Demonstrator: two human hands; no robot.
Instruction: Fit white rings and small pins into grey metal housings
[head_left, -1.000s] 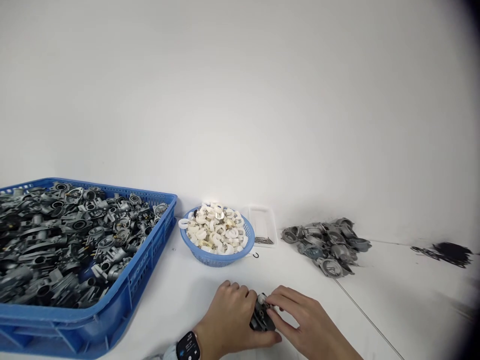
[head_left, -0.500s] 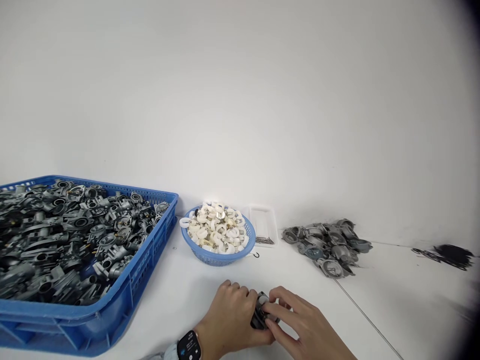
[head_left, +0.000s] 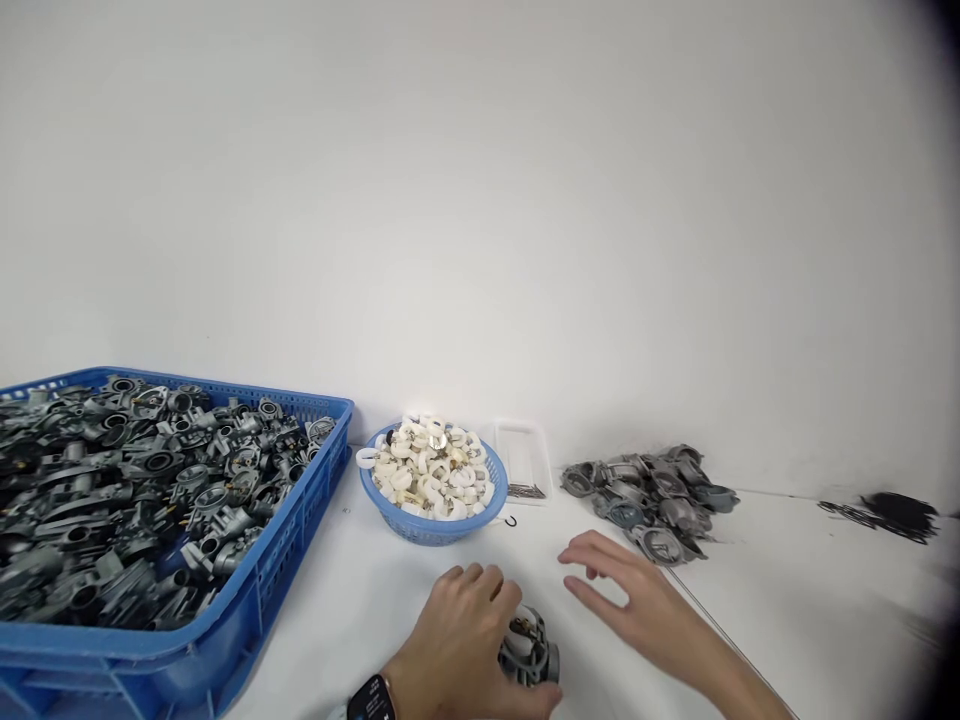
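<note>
My left hand [head_left: 465, 640] is wrapped round a grey metal carburetor body [head_left: 534, 655], held low over the white table. Its open side faces up, showing a white part and a bit of brass inside. The palm and fingers hide part of it. Up and to the right, my right hand [head_left: 626, 605] is empty, thumb and fingers apart. It is nearest to a heap of grey metal float bowls [head_left: 667, 495], without touching them.
A big blue crate [head_left: 262, 570] full of carburetor bodies stands at left. Behind my hands is a blue basket [head_left: 420, 530] of white plastic floats, beside a white tray [head_left: 523, 440] with thin metal pins [head_left: 526, 491]. Black thin rings [head_left: 900, 517] lie far right.
My right hand has left the carburetor body and moved up and right, its fingers opening. The left hand still holds the body, whose open side now shows more.
</note>
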